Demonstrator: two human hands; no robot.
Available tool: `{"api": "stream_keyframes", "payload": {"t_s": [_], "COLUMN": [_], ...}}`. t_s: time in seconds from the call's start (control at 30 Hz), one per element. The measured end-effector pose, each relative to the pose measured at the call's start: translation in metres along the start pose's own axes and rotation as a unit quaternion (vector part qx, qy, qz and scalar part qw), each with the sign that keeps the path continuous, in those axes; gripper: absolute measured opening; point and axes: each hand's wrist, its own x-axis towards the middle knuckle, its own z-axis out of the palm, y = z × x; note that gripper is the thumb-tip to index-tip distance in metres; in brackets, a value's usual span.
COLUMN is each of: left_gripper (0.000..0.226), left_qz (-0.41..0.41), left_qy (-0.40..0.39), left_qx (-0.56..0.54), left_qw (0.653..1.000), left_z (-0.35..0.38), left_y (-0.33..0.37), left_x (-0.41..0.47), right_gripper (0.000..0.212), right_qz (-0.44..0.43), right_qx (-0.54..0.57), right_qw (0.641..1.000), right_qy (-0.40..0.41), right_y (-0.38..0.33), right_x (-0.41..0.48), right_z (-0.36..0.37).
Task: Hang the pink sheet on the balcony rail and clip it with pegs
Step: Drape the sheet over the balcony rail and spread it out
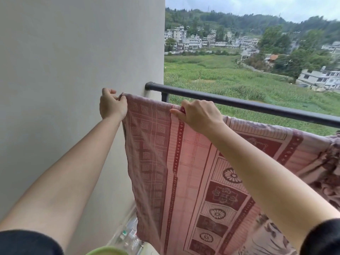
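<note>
The pink sheet [185, 162], patterned with dark red squares and flowers, hangs in front of me just below the dark metal balcony rail [257, 105]. My left hand [112, 104] pinches its top left corner near the wall. My right hand [198, 115] grips the top edge a little further right, close to the rail. Further right the sheet sags and bunches below the rail. No pegs are visible.
A plain beige wall [73, 70] stands on the left, where the rail ends. A green rounded object [108, 251] shows at the bottom edge. Beyond the rail lie green fields, houses and a wooded hill.
</note>
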Motion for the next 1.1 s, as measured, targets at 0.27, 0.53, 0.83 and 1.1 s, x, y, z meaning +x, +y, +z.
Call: {"api": "stream_keyframes", "payload": {"t_s": [0.27, 0.53, 0.83, 1.1], "left_gripper": [0.065, 0.055, 0.061, 0.056], "left_qz": [0.219, 0.207, 0.377, 0.455], "left_qy": [-0.143, -0.105, -0.173, -0.209], "left_qx": [0.239, 0.241, 0.148, 0.180], "left_qw": [0.935, 0.942, 0.898, 0.847], "left_z": [0.003, 0.053, 0.119, 0.129], "left_y": [0.000, 0.053, 0.152, 0.195], "left_x": [-0.024, -0.093, -0.258, -0.346], "right_gripper": [0.049, 0.058, 0.050, 0.037], "right_qz": [-0.029, 0.064, 0.220, 0.340], "right_qx": [-0.014, -0.051, -0.141, 0.022], "right_qw": [0.999, 0.996, 0.965, 0.940], "right_qy": [0.014, 0.020, 0.030, 0.024], "right_y": [0.009, 0.086, 0.186, 0.204], "right_x": [-0.018, -0.101, -0.241, -0.295], "right_z": [0.003, -0.031, -0.094, -0.128]}}
